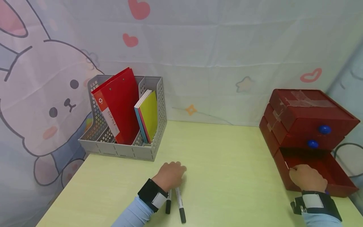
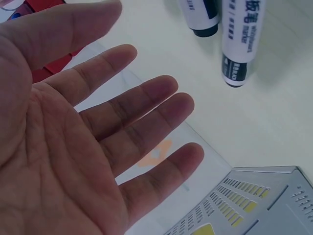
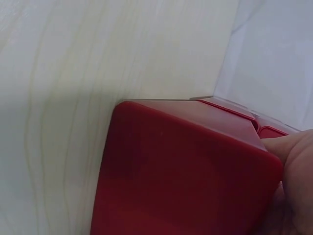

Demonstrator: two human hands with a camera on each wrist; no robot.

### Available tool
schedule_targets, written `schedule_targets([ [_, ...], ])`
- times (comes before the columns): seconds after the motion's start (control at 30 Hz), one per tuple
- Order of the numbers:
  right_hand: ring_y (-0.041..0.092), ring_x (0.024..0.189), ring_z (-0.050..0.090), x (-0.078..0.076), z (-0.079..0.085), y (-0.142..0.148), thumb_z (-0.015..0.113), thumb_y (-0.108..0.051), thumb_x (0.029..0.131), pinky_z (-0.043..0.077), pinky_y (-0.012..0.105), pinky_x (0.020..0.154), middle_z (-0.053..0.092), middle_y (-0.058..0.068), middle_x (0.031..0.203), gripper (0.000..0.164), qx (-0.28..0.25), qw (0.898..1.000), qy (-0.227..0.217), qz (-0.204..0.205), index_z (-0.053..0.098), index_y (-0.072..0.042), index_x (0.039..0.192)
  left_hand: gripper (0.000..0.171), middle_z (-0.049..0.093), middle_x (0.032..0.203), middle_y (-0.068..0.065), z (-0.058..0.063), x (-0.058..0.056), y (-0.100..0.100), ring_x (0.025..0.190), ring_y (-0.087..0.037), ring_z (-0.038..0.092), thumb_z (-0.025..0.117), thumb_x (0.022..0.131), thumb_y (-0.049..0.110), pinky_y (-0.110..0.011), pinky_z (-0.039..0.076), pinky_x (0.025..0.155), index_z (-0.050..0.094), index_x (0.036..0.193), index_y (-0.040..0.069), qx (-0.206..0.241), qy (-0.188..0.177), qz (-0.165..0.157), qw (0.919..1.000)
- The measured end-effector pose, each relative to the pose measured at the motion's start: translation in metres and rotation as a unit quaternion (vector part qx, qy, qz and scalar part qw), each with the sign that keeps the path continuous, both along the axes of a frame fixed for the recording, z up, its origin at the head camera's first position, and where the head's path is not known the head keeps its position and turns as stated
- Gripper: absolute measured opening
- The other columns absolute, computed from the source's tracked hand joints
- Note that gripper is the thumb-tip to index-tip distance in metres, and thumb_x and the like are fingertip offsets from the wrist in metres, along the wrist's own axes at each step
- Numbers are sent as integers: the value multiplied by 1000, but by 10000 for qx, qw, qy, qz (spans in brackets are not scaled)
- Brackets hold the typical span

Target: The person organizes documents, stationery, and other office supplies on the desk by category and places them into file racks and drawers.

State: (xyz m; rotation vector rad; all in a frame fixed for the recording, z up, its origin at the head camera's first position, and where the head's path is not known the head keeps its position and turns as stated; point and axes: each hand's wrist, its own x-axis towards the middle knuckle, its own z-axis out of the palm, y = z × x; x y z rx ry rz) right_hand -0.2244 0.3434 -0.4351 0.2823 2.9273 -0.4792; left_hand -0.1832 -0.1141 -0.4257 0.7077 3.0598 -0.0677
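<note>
My left hand hovers over the table beside two whiteboard markers, fingers extended and apart. In the left wrist view the open palm holds nothing. One marker with a dark cap lies just below the hand; the other marker is partly covered by the wrist. My right hand reaches over the front of the pulled-out bottom drawer, fingers bent inside its left part. A small white sliver shows by those fingers; I cannot tell whether they hold something. The drawer's red front panel fills the right wrist view.
The dark red drawer unit has two closed upper drawers with blue knobs. At the back left, a grey perforated file holder carries a red clip file and several thin notebooks. A printed curtain hangs behind the table.
</note>
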Motion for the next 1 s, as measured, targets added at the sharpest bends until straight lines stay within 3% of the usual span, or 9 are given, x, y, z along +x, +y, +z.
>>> schedule_targets([
  [0.27,45,73,56,4,9,-8,54,-25,97,48,61,63,61,35,98,44,30,9994,323,-141,55,14,119,25,64,91,-2,-3,3,-6,82,-20,60,76,84,13,-37,51,70,73,109,15,-127,-186,-56,9997],
  [0.43,47,74,56,16,21,-31,54,-25,98,44,63,62,63,33,97,39,42,9951,933,-320,61,9,115,20,64,88,-2,-5,5,-9,79,-18,58,73,86,10,-38,50,70,74,106,15,-19,-352,-60,9994],
  [0.57,48,81,57,26,29,-55,56,-23,98,44,64,66,64,33,104,38,71,9909,1330,-207,61,8,119,15,62,82,-1,-6,6,-9,75,-17,56,73,84,9,-37,49,68,74,98,14,-46,-343,-119,9993],
  [0.7,49,87,58,35,36,-80,59,-25,97,46,63,69,62,34,110,45,115,9927,1199,-14,57,10,126,11,60,77,1,-7,7,-8,72,-17,53,75,81,8,-36,47,66,72,89,15,-171,-204,-175,9995],
  [0.8,45,84,60,42,38,-97,59,-28,98,49,57,64,64,31,108,48,56,9942,1072,80,57,10,127,11,58,75,2,-8,8,-7,70,-17,51,76,80,8,-34,45,64,71,83,17,-298,-92,-213,9993],
  [1.0,35,79,64,58,28,-128,58,-26,98,49,44,54,68,23,101,42,-149,9915,1209,454,62,6,125,16,52,70,2,-15,5,-4,68,-17,46,76,79,9,-31,40,62,64,71,18,-519,83,-234,9983],
])
